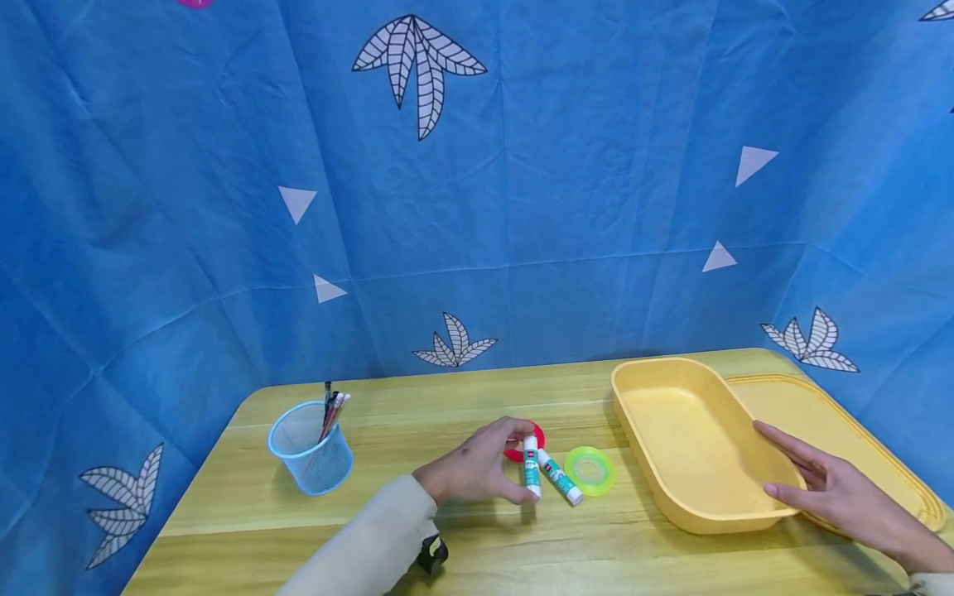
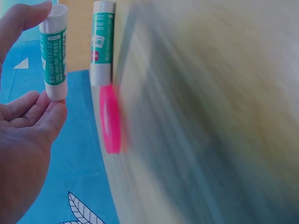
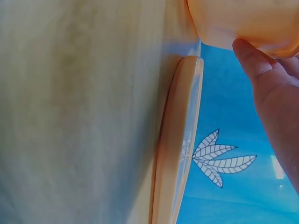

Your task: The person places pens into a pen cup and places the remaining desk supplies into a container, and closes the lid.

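My left hand pinches a white-and-green glue stick between thumb and fingertips at its two ends. In the left wrist view the glue stick shows small print on its label. A second glue stick lies just right of it on the table. Behind the held stick, a red ring is partly hidden by my fingers. Over on the right, my right hand grips the right wall of a yellow plastic box, thumb over the inside. Fingers of that hand touch the outer wall in the right wrist view.
A yellow-green disc lies between the glue sticks and the box. The flat yellow lid sits right of the box, partly beneath it in the head view. A blue mesh pen holder with several pens stands at left. Blue cloth hangs behind the table.
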Demonstrator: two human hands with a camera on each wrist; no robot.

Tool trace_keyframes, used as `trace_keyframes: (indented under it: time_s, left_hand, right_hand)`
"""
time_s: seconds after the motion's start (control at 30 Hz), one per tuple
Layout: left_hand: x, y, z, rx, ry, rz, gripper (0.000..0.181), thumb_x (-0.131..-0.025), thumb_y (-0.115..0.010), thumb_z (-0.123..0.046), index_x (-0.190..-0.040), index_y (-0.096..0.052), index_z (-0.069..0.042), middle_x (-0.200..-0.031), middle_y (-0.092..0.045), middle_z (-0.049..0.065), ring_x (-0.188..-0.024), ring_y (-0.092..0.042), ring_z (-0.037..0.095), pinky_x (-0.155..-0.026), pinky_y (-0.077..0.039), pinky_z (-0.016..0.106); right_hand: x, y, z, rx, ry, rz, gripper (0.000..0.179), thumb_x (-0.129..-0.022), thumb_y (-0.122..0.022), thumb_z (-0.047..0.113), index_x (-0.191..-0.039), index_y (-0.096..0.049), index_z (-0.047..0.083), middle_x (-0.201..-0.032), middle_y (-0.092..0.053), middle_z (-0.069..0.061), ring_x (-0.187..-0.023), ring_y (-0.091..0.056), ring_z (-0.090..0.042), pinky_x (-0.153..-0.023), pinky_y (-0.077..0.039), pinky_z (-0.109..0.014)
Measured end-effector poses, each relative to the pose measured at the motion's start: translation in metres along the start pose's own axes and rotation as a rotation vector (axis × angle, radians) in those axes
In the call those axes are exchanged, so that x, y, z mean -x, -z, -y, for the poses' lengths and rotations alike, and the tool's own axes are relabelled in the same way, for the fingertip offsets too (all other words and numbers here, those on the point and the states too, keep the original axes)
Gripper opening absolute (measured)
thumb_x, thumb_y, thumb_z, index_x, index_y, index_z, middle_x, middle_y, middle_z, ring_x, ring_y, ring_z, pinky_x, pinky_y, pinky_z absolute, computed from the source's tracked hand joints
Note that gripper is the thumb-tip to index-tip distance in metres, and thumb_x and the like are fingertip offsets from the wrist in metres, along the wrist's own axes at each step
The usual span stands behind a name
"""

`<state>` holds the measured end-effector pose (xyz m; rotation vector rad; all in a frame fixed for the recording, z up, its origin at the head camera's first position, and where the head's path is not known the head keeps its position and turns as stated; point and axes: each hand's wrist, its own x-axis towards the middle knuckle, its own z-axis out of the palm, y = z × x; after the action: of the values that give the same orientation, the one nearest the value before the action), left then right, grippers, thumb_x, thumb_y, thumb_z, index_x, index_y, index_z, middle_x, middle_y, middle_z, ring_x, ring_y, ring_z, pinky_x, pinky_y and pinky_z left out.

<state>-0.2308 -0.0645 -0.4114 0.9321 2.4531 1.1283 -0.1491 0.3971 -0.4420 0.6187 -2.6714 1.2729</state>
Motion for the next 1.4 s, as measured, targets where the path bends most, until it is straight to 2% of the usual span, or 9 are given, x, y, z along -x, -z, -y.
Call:
trace_keyframes:
  time_s: [0.2,0.4,0.57,0.73,0.83,1.1,1.27,1.4]
  left_hand:
    - [-0.009,-0.003,-0.011,0.036,0.012,0.003,0.084,-0.075,-0.090,-0.025,-0.144,-0.045,-0.007,-0.140,-0.052,0.001,-0.130,-0.050,0.022,-0.106,-0.044,0.034]
    - [-0.021,-0.007,-0.020,0.107,-0.025,0.024,0.085,-0.074,-0.090,-0.018,-0.145,-0.044,-0.006,-0.142,-0.050,0.003,-0.131,-0.048,0.018,-0.108,-0.041,0.034]
    - [-0.028,-0.009,-0.028,0.063,-0.058,0.012,0.087,-0.075,-0.090,-0.022,-0.146,-0.044,-0.007,-0.143,-0.050,0.002,-0.132,-0.049,0.020,-0.109,-0.040,0.033]
    - [-0.038,-0.013,-0.033,0.089,-0.103,0.011,0.086,-0.077,-0.089,-0.021,-0.147,-0.042,-0.005,-0.145,-0.049,0.005,-0.132,-0.048,0.017,-0.111,-0.038,0.031]
    - [-0.042,-0.016,-0.036,0.095,-0.113,0.014,0.084,-0.077,-0.089,-0.021,-0.146,-0.043,-0.005,-0.145,-0.049,0.004,-0.131,-0.048,0.015,-0.110,-0.039,0.028]
    - [-0.054,-0.025,-0.042,0.077,-0.107,0.011,0.084,-0.077,-0.089,-0.025,-0.145,-0.045,-0.007,-0.144,-0.050,0.000,-0.131,-0.049,0.019,-0.108,-0.041,0.027]
    - [-0.064,-0.030,-0.050,0.072,-0.122,0.005,0.083,-0.076,-0.089,-0.026,-0.145,-0.045,-0.007,-0.141,-0.051,-0.001,-0.129,-0.050,0.017,-0.105,-0.041,0.021]
    - [-0.071,-0.037,-0.056,0.079,-0.134,-0.002,0.083,-0.076,-0.089,-0.025,-0.144,-0.045,-0.005,-0.140,-0.052,-0.001,-0.128,-0.051,0.015,-0.104,-0.041,0.021]
  right_hand:
    - [0.000,0.001,0.001,0.007,-0.009,0.005,0.071,-0.096,-0.062,-0.002,-0.157,-0.027,0.004,-0.149,-0.025,0.035,-0.130,-0.020,0.025,-0.095,-0.026,0.001]
    - [0.001,0.002,0.001,0.025,-0.013,-0.001,0.072,-0.095,-0.063,-0.001,-0.157,-0.028,0.005,-0.149,-0.025,0.036,-0.129,-0.021,0.026,-0.094,-0.027,0.002]
    - [0.000,0.003,0.002,0.027,-0.013,0.000,0.072,-0.095,-0.063,-0.001,-0.157,-0.028,0.005,-0.149,-0.025,0.036,-0.129,-0.021,0.026,-0.094,-0.027,0.002]
    - [-0.001,0.002,0.003,0.023,-0.013,0.000,0.072,-0.095,-0.063,-0.001,-0.157,-0.028,0.005,-0.148,-0.025,0.036,-0.129,-0.021,0.026,-0.094,-0.026,0.002]
    - [-0.001,0.002,0.003,0.016,-0.022,0.004,0.071,-0.096,-0.063,0.000,-0.157,-0.027,0.005,-0.148,-0.025,0.036,-0.129,-0.021,0.026,-0.094,-0.026,0.002]
    - [0.000,0.001,0.002,0.028,-0.036,0.001,0.072,-0.096,-0.064,0.001,-0.158,-0.028,0.007,-0.148,-0.024,0.037,-0.127,-0.021,0.027,-0.093,-0.027,0.002]
    - [0.000,0.001,0.001,0.021,-0.052,0.002,0.072,-0.097,-0.063,0.002,-0.158,-0.026,0.008,-0.147,-0.023,0.037,-0.126,-0.020,0.028,-0.092,-0.027,0.002]
    - [0.001,0.001,0.001,0.008,-0.065,0.008,0.072,-0.098,-0.062,0.003,-0.159,-0.025,0.007,-0.147,-0.023,0.038,-0.126,-0.019,0.029,-0.091,-0.027,0.002]
